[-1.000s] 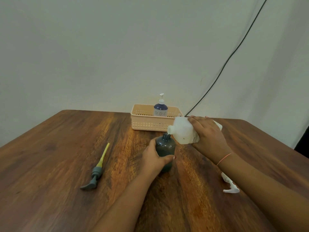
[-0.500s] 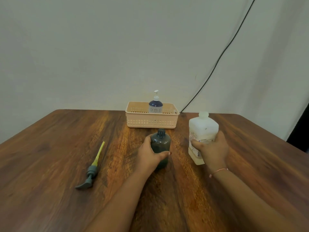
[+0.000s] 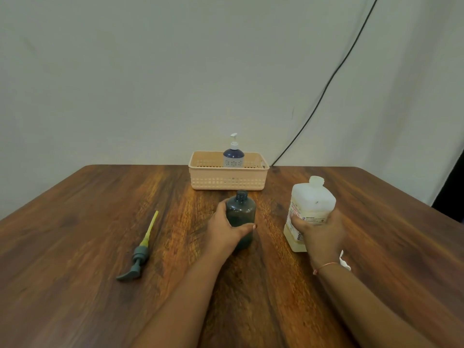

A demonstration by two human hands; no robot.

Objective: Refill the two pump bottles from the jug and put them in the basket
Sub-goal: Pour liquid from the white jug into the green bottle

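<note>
**On the bench, an open bottle waits for its pump**

On the brown wooden bench (image 3: 75, 222) the dark translucent round bottle (image 3: 241, 212) stands upright near the middle, its neck open and uncapped. The left hand (image 3: 226, 232) has its grip clamped round the bottle's lower body, thumb across the front. Just to the right, apart from the bottle, the white square plastic jug (image 3: 311, 204) stands upright too, its mouth also open, with the right hand (image 3: 320, 234) closed round its lower half. I cannot tell whether the jug's base is touching the bench.

To my eye the pouring for this bottle looks finished, so the next thing needed is its top. The grey pump head with a yellow dip tube (image 3: 140, 249) lies flat well to the left of the bottle, its long axis running away from the person, nozzle end nearest, tube tip pointing toward the far edge. It is on the left hand's side, and that hand is clearly the nearer, but it is busy steadying the bottle. Something small and white (image 3: 344, 263) peeps out behind the right wrist; I cannot tell what.

Beyond both hands the peach perforated plastic basket (image 3: 226, 182) sits by the far edge, already holding the navy bottle with a white pump (image 3: 233, 156), upright.
</note>
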